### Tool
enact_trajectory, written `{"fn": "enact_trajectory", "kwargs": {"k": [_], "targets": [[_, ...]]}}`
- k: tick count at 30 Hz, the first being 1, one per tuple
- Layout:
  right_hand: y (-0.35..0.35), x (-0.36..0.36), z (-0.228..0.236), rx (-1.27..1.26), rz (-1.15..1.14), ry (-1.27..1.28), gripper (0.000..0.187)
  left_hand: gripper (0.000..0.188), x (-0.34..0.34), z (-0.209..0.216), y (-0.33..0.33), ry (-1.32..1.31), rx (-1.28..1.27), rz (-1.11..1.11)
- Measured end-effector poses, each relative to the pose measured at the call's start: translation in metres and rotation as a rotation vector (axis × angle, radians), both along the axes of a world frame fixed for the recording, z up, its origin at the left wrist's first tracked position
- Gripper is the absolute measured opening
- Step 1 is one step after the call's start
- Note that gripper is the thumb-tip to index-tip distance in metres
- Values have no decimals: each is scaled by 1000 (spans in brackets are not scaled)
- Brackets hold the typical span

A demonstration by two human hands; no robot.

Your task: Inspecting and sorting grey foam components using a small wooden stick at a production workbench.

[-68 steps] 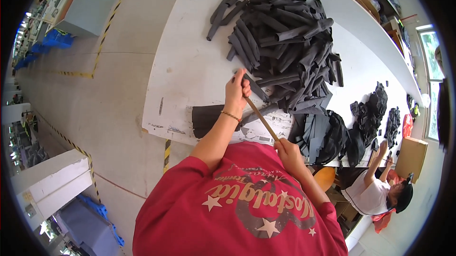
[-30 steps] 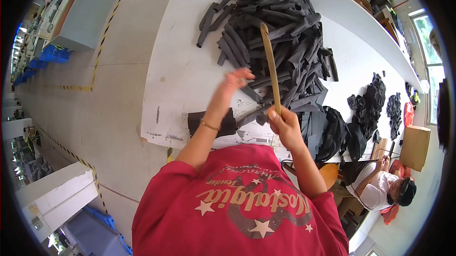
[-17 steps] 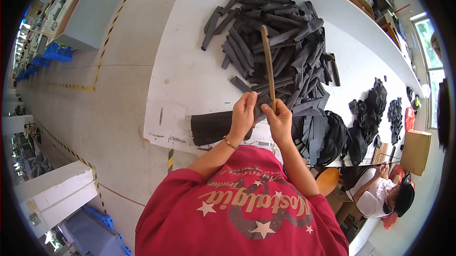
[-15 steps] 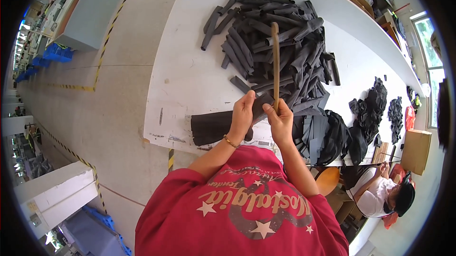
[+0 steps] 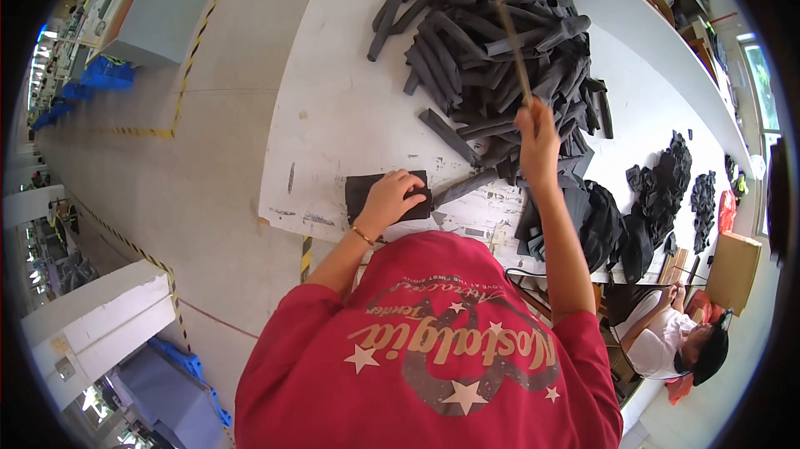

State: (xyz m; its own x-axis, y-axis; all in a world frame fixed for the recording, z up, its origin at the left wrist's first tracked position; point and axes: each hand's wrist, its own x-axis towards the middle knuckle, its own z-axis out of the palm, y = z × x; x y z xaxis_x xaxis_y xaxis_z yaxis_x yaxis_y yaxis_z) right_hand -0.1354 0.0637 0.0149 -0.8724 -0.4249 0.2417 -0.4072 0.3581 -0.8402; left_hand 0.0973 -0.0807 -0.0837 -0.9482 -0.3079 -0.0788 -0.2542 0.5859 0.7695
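Observation:
My right hand [image 5: 540,139] is closed round the lower end of a thin wooden stick [image 5: 511,36], which points away over a big heap of dark grey fabric tubes [image 5: 479,49]. My left hand [image 5: 392,200] lies on a flat black fabric piece [image 5: 360,190] near the table's front edge, fingers a little bent and apart. Between the two hands a single narrow dark fabric tube [image 5: 463,188] slants across the table. Another loose tube [image 5: 448,137] rests just in front of the heap.
The white table [image 5: 325,107] has a raised back ledge. Flat dark fabric pieces [image 5: 542,220] and black bundles [image 5: 664,178] lie to the right. A person in white [image 5: 654,339] sits beyond them. Cardboard boxes [image 5: 733,270] stand at far right; striped floor tape [image 5: 187,74] runs at left.
My hands have moved apart: the right went away and rightward with the stick, the left came down to the left onto the black fabric. The whole view has shifted slightly.

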Motion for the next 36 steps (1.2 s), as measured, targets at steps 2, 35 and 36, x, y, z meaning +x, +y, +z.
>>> {"fn": "enact_trajectory", "kwargs": {"k": [2,35,36], "targets": [[33,24,-19,42,219,-256,21,20,4,-13,1,49,-59,-41],[58,88,-58,150,513,-910,26,47,-38,66,11,659,187,806],[53,93,-58,136,571,-879,26,40,-28,33,4,574,1007,704]]}}
